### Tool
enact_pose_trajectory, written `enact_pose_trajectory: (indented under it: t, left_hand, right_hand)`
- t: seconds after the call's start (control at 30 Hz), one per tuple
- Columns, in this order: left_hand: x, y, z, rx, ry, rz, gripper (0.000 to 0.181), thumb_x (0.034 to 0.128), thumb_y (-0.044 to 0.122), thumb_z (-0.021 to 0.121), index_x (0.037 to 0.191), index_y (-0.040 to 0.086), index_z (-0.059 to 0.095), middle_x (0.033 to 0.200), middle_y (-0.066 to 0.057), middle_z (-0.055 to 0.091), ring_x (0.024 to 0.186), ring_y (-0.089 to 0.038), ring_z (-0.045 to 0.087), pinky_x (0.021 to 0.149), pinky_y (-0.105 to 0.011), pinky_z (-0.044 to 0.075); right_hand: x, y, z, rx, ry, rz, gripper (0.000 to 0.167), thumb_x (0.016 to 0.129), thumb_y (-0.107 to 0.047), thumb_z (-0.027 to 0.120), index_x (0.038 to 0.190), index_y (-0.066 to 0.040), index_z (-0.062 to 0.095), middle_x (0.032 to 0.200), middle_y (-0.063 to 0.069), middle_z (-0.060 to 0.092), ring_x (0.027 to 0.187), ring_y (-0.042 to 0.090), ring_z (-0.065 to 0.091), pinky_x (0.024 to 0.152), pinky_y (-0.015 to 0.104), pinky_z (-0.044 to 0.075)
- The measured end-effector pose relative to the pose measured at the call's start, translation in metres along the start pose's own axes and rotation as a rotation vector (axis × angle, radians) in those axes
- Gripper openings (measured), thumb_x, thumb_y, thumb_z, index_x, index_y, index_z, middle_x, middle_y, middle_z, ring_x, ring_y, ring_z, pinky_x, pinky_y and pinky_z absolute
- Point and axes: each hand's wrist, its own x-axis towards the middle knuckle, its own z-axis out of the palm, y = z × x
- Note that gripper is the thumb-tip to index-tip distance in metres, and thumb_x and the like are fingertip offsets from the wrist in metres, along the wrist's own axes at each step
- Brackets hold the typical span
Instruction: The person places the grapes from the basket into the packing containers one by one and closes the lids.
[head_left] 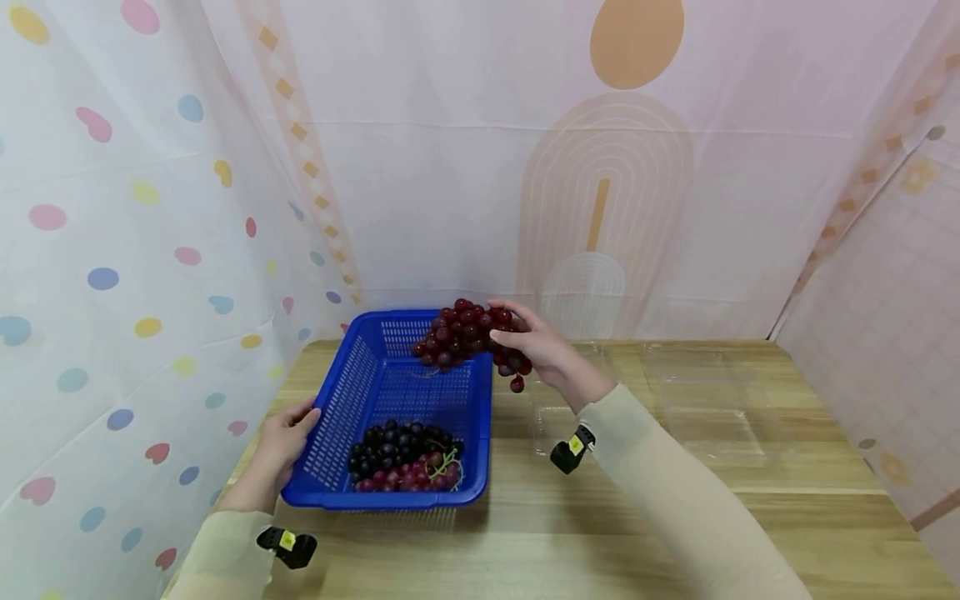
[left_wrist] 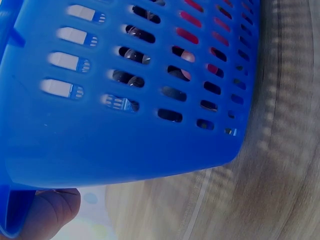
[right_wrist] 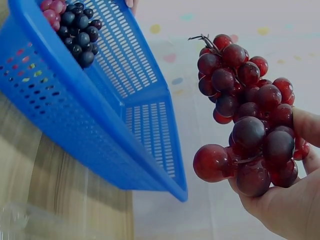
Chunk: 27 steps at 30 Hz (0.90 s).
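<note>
A bunch of dark red grapes [head_left: 467,332] hangs over the far right rim of a blue plastic basket [head_left: 486,417]. My right hand [head_left: 542,343] grips the bunch at its right end; the right wrist view shows the thumb and fingers around the red grapes [right_wrist: 250,135]. My left hand [head_left: 281,440] holds the left rim of the basket, mostly hidden behind the basket wall [left_wrist: 100,150] in the left wrist view. Inside the basket's near end lie a bunch of black grapes [head_left: 390,446] and a bunch of pinkish-red grapes [head_left: 405,477] with a green stem.
Clear plastic containers [head_left: 705,417] stand on the wooden table [head_left: 525,542] to the right, behind and beside my right forearm. Patterned curtains [head_left: 450,167] close off the back and both sides. Each wrist carries a black camera on a strap.
</note>
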Motion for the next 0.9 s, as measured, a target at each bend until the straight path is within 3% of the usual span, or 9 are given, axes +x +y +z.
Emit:
enact_pose_trajectory:
  t: [0.1, 0.33, 0.57, 0.9]
  left_hand:
    - [0.000, 0.000, 0.000, -0.002, -0.001, -0.002, 0.053, 0.1017, 0.031, 0.040, 0.146, 0.004, 0.032, 0.140, -0.028, 0.042, 0.094, -0.013, 0.057, 0.072, -0.021, 0.049]
    - [0.000, 0.001, 0.001, -0.001, -0.004, -0.003, 0.053, 0.1019, 0.031, 0.040, 0.147, 0.004, 0.032, 0.140, -0.028, 0.042, 0.097, -0.015, 0.057, 0.073, -0.022, 0.050]
    - [-0.002, 0.001, 0.002, -0.001, -0.004, 0.002, 0.053, 0.1020, 0.031, 0.039, 0.147, 0.003, 0.031, 0.140, -0.029, 0.042, 0.102, -0.023, 0.057, 0.074, -0.024, 0.051]
    - [-0.001, 0.000, 0.001, -0.006, -0.010, 0.007, 0.053, 0.1022, 0.030, 0.039, 0.147, 0.003, 0.031, 0.139, -0.029, 0.042, 0.095, -0.014, 0.058, 0.073, -0.023, 0.051]
  right_hand:
    - [-0.006, 0.000, -0.010, -0.002, 0.011, 0.009, 0.051, 0.093, -0.005, 0.056, 0.141, -0.015, 0.042, 0.137, 0.014, 0.047, 0.108, 0.020, 0.051, 0.091, 0.033, 0.041]
    - [-0.020, 0.001, -0.031, -0.006, 0.035, 0.021, 0.051, 0.094, -0.007, 0.055, 0.142, -0.016, 0.039, 0.140, 0.015, 0.043, 0.115, 0.024, 0.048, 0.099, 0.039, 0.036]
    - [-0.032, 0.008, -0.051, -0.005, 0.062, 0.025, 0.052, 0.095, -0.007, 0.053, 0.144, -0.015, 0.037, 0.139, 0.014, 0.042, 0.112, 0.021, 0.048, 0.093, 0.033, 0.039]
    - [-0.049, 0.021, -0.078, -0.027, 0.102, 0.049, 0.054, 0.095, -0.013, 0.056, 0.145, -0.015, 0.035, 0.138, 0.013, 0.042, 0.109, 0.019, 0.051, 0.091, 0.032, 0.041]
